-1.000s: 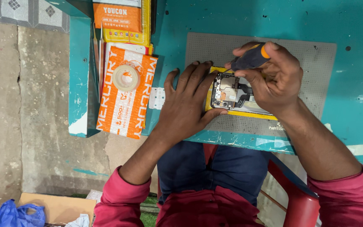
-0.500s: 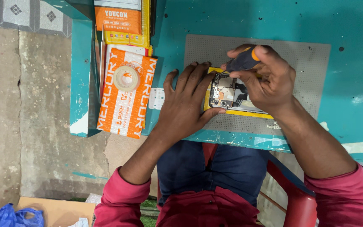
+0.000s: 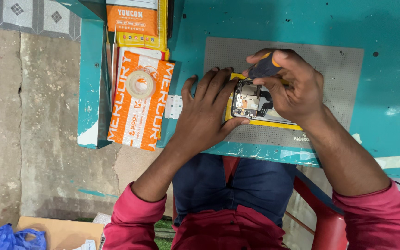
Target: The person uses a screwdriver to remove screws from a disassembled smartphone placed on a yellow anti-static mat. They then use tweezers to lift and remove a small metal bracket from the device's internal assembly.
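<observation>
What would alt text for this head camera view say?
Seen from above, a person's left hand steadies an opened phone on a grey mat while the right hand holds a screwdriver over it. The table is teal.

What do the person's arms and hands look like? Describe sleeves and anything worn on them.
Both hands are bare: no gloves, rings or watch show on the left hand or right hand. Each arm wears a pinkish-red long sleeve pushed up, the left sleeve and right sleeve, leaving the forearms uncovered. No markings are visible.
</observation>
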